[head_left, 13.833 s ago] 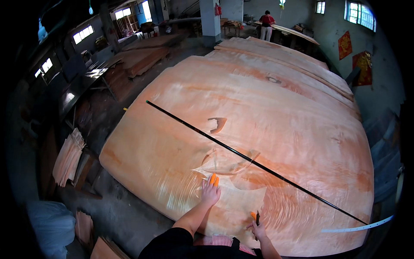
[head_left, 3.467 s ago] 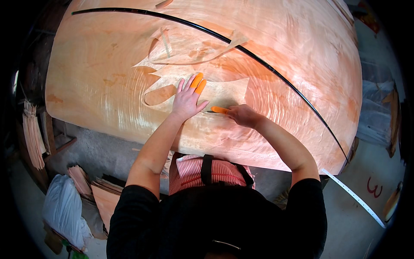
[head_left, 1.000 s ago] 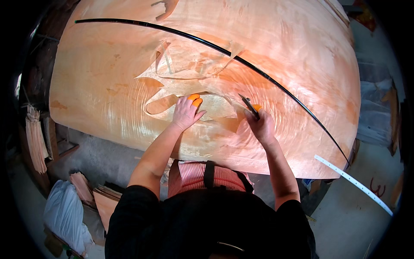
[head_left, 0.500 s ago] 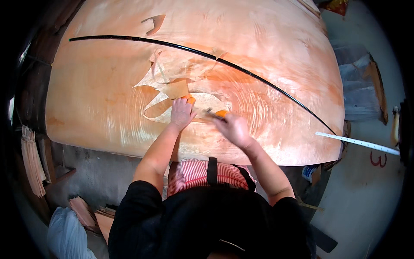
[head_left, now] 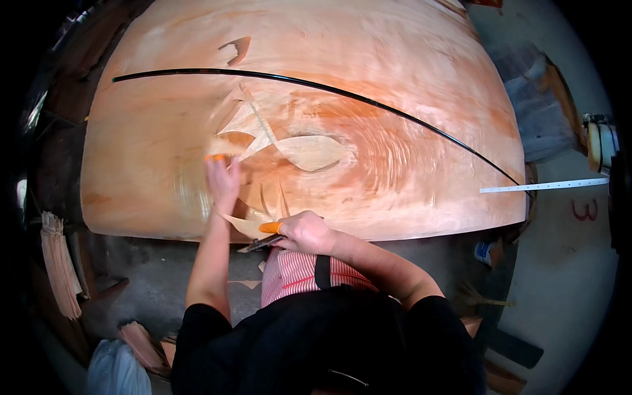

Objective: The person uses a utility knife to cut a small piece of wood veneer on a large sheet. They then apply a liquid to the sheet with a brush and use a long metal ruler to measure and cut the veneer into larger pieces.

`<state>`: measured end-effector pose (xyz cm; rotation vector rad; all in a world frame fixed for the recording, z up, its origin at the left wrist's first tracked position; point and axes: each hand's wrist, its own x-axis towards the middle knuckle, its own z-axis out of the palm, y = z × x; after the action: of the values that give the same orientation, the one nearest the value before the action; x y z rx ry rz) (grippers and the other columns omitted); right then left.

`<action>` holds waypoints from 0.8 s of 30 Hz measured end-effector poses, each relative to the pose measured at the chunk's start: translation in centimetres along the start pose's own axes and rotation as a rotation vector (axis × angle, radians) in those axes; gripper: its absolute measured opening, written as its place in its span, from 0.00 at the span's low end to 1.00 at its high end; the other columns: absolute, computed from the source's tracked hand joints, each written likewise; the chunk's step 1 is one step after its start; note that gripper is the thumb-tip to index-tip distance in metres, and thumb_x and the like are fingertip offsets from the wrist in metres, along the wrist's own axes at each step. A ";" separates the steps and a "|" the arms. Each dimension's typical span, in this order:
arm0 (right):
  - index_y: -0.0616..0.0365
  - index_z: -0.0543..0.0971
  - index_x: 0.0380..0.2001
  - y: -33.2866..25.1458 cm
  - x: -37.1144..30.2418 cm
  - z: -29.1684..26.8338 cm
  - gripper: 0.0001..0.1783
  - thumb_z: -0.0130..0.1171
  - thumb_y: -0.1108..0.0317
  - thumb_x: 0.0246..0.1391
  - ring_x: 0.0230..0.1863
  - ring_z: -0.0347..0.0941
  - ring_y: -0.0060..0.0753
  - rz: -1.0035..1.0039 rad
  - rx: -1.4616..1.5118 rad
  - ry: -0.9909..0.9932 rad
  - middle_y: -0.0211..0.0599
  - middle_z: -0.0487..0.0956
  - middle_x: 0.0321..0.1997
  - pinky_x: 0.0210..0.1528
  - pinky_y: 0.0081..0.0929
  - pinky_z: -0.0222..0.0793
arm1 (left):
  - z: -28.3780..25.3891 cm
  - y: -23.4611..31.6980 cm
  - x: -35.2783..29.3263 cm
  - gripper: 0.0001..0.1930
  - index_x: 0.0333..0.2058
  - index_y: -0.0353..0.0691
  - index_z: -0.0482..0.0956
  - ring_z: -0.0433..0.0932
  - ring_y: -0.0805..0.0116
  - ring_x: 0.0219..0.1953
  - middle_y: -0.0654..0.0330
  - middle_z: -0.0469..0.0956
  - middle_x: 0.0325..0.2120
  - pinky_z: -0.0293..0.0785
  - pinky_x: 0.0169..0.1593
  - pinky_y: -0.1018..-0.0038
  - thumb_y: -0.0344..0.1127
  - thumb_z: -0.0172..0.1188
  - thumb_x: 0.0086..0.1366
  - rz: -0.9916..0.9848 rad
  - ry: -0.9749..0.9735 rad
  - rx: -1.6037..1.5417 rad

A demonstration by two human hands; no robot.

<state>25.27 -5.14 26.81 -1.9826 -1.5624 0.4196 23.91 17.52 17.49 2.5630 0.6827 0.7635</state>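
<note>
A large wood veneer sheet (head_left: pixel 145 151) lies before me, rippled around a pale, lens-shaped patch (head_left: pixel 313 155) near its middle. Left of that are a jagged pale area and a thin strip (head_left: pixel 257 112). My left hand (head_left: pixel 225 181), orange covers on some fingertips, rests at the left of the jagged area with its fingers stretched out. At the sheet's near edge my right hand (head_left: pixel 306 232), with an orange finger cover, grips a dark, flat-bladed knife (head_left: pixel 260 244). Beside it a loose veneer scrap (head_left: pixel 243 227) overhangs the edge; whether the right fingers also pinch it is unclear.
A long black rod (head_left: pixel 296 80) curves across the sheet. One veneer scrap (head_left: pixel 242 51) lies beyond it. On the right, a white perforated strip (head_left: pixel 546 185) reaches onto the sheet. Veneer bundles (head_left: pixel 59 263) stand at the left, and a plastic bag (head_left: pixel 118 368) sits lower left.
My left hand has moved left from the middle of the sheet. My right hand has come back to the near edge with the knife. Loose veneer pieces near the patch have shifted toward me.
</note>
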 end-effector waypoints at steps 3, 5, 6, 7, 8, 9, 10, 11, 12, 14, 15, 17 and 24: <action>0.58 0.69 0.18 -0.8 -0.8 0.5 0.12 0.55 0.61 0.38 0.22 0.70 0.43 -0.086 0.010 -0.103 0.40 0.70 0.18 0.24 0.36 0.65 | -6.1 -7.6 -3.2 0.18 0.37 0.32 0.68 0.64 0.47 0.40 0.43 0.66 0.37 0.61 0.42 0.60 0.41 0.51 0.52 -0.092 0.122 0.246; 0.58 0.69 0.18 -0.5 -2.2 0.7 0.10 0.55 0.63 0.37 0.23 0.70 0.43 -0.089 0.017 -0.113 0.40 0.71 0.19 0.24 0.36 0.65 | -10.7 -10.8 -7.0 0.19 0.36 0.31 0.69 0.65 0.47 0.39 0.43 0.67 0.36 0.62 0.42 0.59 0.43 0.50 0.53 -0.217 0.162 0.347; 0.57 0.69 0.18 -0.2 -3.2 0.6 0.09 0.54 0.64 0.37 0.23 0.70 0.43 -0.090 0.019 -0.118 0.40 0.71 0.20 0.25 0.36 0.65 | -13.2 -11.4 -9.4 0.21 0.37 0.30 0.69 0.65 0.47 0.39 0.44 0.68 0.36 0.61 0.43 0.59 0.45 0.49 0.54 -0.343 0.139 0.473; 0.57 0.69 0.20 0.0 -4.2 0.3 0.08 0.54 0.65 0.37 0.24 0.70 0.43 -0.064 0.022 -0.114 0.39 0.71 0.21 0.25 0.36 0.65 | -15.1 -12.8 -13.0 0.23 0.40 0.32 0.69 0.66 0.47 0.39 0.44 0.68 0.37 0.62 0.44 0.60 0.47 0.47 0.55 -0.717 -0.064 0.644; 0.56 0.70 0.21 0.0 -5.4 -0.1 0.07 0.54 0.65 0.37 0.24 0.70 0.43 -0.048 0.031 -0.110 0.39 0.71 0.21 0.26 0.36 0.66 | -16.3 -15.7 -18.6 0.25 0.40 0.33 0.69 0.67 0.49 0.41 0.44 0.68 0.38 0.62 0.44 0.59 0.51 0.45 0.55 -0.619 0.164 0.648; 0.55 0.71 0.23 0.2 -6.7 -0.5 0.07 0.53 0.66 0.36 0.24 0.70 0.43 -0.019 0.035 -0.103 0.38 0.71 0.21 0.26 0.36 0.66 | -17.4 -16.7 -23.9 0.25 0.40 0.34 0.70 0.67 0.50 0.42 0.45 0.68 0.40 0.62 0.44 0.58 0.52 0.43 0.56 -0.808 0.128 0.765; 0.55 0.72 0.24 0.8 -8.4 -0.7 0.08 0.53 0.67 0.36 0.25 0.70 0.43 0.010 0.021 -0.081 0.38 0.71 0.22 0.26 0.35 0.66 | -18.6 -16.1 -28.4 0.25 0.43 0.35 0.68 0.67 0.52 0.42 0.46 0.68 0.41 0.62 0.44 0.59 0.51 0.42 0.57 -1.075 -0.083 0.670; 0.54 0.72 0.26 0.8 -9.7 -1.0 0.09 0.53 0.67 0.36 0.25 0.70 0.42 0.000 0.023 -0.070 0.37 0.71 0.22 0.26 0.35 0.66 | -19.8 -21.0 -37.6 0.21 0.39 0.35 0.71 0.68 0.53 0.41 0.46 0.70 0.37 0.63 0.45 0.63 0.47 0.38 0.60 -1.267 -0.303 0.609; 0.53 0.73 0.28 1.7 -11.8 -1.5 0.10 0.53 0.67 0.36 0.25 0.70 0.42 0.039 0.003 -0.046 0.37 0.71 0.23 0.26 0.34 0.66 | -19.1 -20.9 -39.8 0.21 0.39 0.35 0.71 0.68 0.53 0.41 0.46 0.70 0.36 0.63 0.44 0.63 0.47 0.39 0.60 -1.142 -0.431 0.489; 0.56 0.74 0.29 3.1 -15.9 -2.8 0.13 0.54 0.73 0.33 0.22 0.69 0.37 0.136 -0.081 0.124 0.38 0.70 0.23 0.25 0.30 0.65 | -18.7 -18.4 -44.2 0.22 0.39 0.35 0.71 0.69 0.53 0.39 0.47 0.71 0.35 0.64 0.41 0.63 0.48 0.41 0.58 -0.901 -0.664 0.269; 0.57 0.74 0.30 4.0 -18.1 -3.8 0.12 0.54 0.74 0.35 0.22 0.68 0.32 0.230 -0.019 0.279 0.34 0.69 0.22 0.24 0.27 0.64 | -18.3 -16.6 -45.6 0.22 0.38 0.35 0.72 0.70 0.53 0.38 0.47 0.71 0.35 0.65 0.40 0.63 0.48 0.42 0.58 -0.771 -0.778 0.161; 0.59 0.74 0.31 4.5 -21.6 -7.6 0.10 0.52 0.78 0.42 0.23 0.65 0.18 0.622 0.383 0.593 0.24 0.68 0.22 0.26 0.18 0.62 | -16.7 -13.3 -49.1 0.22 0.38 0.35 0.72 0.71 0.53 0.37 0.48 0.72 0.34 0.66 0.38 0.63 0.49 0.44 0.56 -0.521 -0.968 -0.067; 0.58 0.65 0.49 5.9 -27.7 -30.1 0.19 0.42 0.65 0.55 0.16 0.48 0.07 0.337 -0.081 1.809 0.21 0.69 0.26 0.15 0.09 0.45 | -10.8 -1.6 -33.9 0.21 0.37 0.39 0.73 0.72 0.56 0.38 0.52 0.74 0.34 0.67 0.41 0.68 0.50 0.48 0.54 -0.620 -0.826 -0.046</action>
<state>39.59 -39.92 44.05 -1.5578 -0.0622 -1.0832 -7.92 2.59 11.50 2.1221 1.0322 -0.4506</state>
